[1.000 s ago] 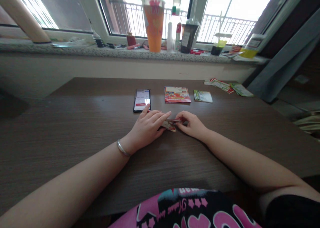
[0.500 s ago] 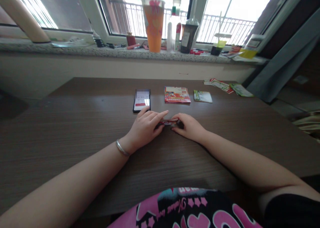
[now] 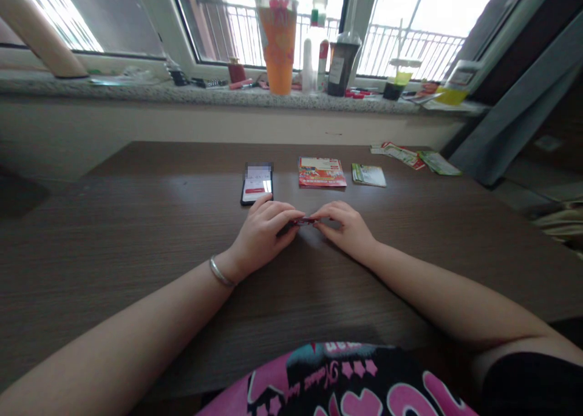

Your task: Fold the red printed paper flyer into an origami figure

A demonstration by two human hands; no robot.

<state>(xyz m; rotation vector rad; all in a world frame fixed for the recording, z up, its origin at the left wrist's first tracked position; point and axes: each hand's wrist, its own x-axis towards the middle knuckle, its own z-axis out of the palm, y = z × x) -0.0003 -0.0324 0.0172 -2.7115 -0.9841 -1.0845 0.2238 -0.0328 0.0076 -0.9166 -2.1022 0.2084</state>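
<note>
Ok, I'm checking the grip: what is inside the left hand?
The left hand holds a thin reddish item, seen nearly edge-on; the part within that hand is covered.

A thin stack of cards (image 3: 304,221), dark with reddish and pale streaks, shows almost edge-on, so its printed faces and the number of cards cannot be made out. It sits nearly level, its long edge running from nine o'clock to three o'clock. The left hand (image 3: 266,228) grips and mostly covers its nine o'clock end; the fingertips of the right hand (image 3: 347,228) pinch its three o'clock end. Only a narrow sliver shows between them.
</note>
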